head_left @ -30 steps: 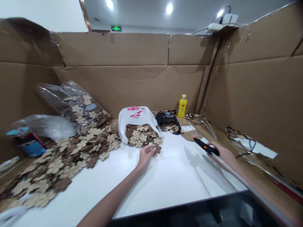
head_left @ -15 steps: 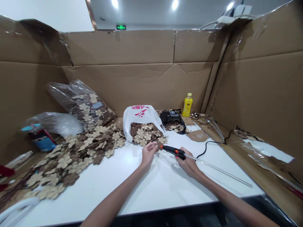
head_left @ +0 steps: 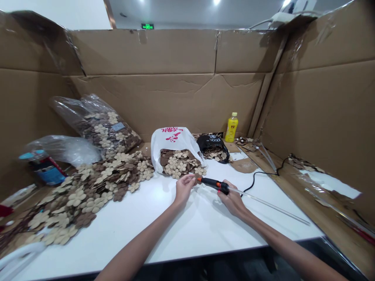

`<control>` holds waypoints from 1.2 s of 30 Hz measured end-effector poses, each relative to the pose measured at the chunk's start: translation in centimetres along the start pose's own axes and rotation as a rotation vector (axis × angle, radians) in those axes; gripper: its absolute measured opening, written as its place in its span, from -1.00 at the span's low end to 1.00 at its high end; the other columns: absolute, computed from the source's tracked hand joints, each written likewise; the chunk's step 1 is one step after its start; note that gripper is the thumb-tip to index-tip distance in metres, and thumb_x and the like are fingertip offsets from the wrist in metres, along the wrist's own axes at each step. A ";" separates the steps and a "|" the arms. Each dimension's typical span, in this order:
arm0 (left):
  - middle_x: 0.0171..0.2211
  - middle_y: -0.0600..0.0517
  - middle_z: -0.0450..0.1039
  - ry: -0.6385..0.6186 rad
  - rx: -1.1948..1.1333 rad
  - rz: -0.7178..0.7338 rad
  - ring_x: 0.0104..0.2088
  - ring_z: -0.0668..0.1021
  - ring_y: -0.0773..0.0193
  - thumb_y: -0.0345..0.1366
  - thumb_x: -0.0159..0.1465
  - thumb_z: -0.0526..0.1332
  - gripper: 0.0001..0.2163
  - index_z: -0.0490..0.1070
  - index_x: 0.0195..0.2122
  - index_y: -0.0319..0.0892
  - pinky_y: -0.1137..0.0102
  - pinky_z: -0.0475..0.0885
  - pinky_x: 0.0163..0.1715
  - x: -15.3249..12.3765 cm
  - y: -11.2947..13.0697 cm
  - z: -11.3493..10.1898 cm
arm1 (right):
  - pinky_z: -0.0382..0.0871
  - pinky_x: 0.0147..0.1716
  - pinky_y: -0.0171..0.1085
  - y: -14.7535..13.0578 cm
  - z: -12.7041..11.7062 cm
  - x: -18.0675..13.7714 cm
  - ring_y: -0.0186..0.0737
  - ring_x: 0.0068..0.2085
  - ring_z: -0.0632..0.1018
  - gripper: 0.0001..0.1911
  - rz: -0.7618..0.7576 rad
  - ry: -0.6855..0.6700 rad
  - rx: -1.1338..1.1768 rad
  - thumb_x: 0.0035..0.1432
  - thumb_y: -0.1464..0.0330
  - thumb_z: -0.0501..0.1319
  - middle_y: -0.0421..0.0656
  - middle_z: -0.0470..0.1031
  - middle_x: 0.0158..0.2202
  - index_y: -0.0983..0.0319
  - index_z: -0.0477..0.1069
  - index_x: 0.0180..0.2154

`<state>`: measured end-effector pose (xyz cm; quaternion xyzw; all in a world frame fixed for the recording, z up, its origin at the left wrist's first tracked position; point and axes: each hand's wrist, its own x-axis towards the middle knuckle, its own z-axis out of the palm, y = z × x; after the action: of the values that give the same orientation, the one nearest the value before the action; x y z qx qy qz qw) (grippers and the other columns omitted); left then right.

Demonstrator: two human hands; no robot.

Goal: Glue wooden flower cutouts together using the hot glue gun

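Observation:
My right hand (head_left: 231, 196) is closed around a black glue gun (head_left: 211, 183) with orange parts. A long clear glue stick (head_left: 272, 202) juts from its rear toward the lower right. The gun's orange nozzle meets a small brown flower piece (head_left: 197, 177), pinched between the fingertips of my left hand (head_left: 185, 190). How far the nozzle touches the piece is too small to tell. Just beyond my left hand lies a white plastic bag (head_left: 172, 141), its mouth spilling beige and brown flower pieces (head_left: 177, 166).
A heap of flower pieces (head_left: 117, 175) spreads over the left of the white table (head_left: 123, 234). Behind it leans a clear bag (head_left: 109, 130) of more. A black bag (head_left: 213, 145) and yellow bottle (head_left: 232, 128) stand at the back. Cardboard walls (head_left: 146, 97) enclose the table; a black cord (head_left: 254, 180) trails right.
The view has shifted slightly, so everything sits a little higher in the picture. Both hands keep their grip, with the nozzle still at the flower piece.

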<state>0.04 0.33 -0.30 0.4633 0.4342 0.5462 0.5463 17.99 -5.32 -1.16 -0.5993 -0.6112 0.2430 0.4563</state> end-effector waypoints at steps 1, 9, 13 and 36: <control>-0.44 -0.08 0.53 0.001 -0.001 0.000 -0.43 0.55 0.21 -0.22 -0.07 0.32 -0.70 0.45 -0.33 -0.28 0.36 0.44 -0.39 0.0 0.0 0.0 | 0.07 -0.54 -0.37 0.0 0.0 0.0 -0.32 -0.52 0.26 -0.85 0.002 0.000 0.001 -0.12 0.36 0.08 -0.32 0.17 -0.60 0.19 0.06 -0.55; -0.43 -0.10 0.53 -0.001 0.011 0.008 -0.43 0.55 0.22 -0.22 -0.07 0.32 -0.68 0.45 -0.30 -0.29 0.37 0.44 -0.38 0.1 -0.3 -0.1 | 0.05 -0.54 -0.37 0.2 0.0 0.0 -0.34 -0.53 0.25 -0.85 0.027 0.000 0.037 -0.13 0.37 0.09 -0.33 0.15 -0.60 0.19 0.08 -0.55; -0.42 -0.09 0.53 0.006 0.007 0.009 -0.40 0.55 0.21 -0.23 -0.05 0.31 -0.70 0.45 -0.31 -0.28 0.37 0.45 -0.39 0.1 -0.3 0.0 | 0.06 -0.53 -0.36 -0.1 -0.1 -0.1 -0.33 -0.52 0.26 -0.84 0.029 0.004 0.033 -0.13 0.36 0.10 -0.33 0.15 -0.60 0.19 0.07 -0.55; -0.34 -0.11 0.52 0.075 0.049 0.100 -0.32 0.54 0.19 -0.21 -0.03 0.28 -0.73 0.47 -0.32 -0.25 0.37 0.42 -0.37 0.4 -0.7 -0.3 | 0.31 -0.33 -0.24 6.8 -13.2 -2.0 -0.21 -0.33 0.43 -0.65 -0.066 0.142 -0.765 -0.03 0.33 0.05 -0.05 0.22 -0.16 0.25 0.36 -0.15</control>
<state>-0.15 0.78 -1.05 0.4770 0.4440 0.5788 0.4902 32.42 -9.41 -1.31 -0.7215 -0.6435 -0.0593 0.2486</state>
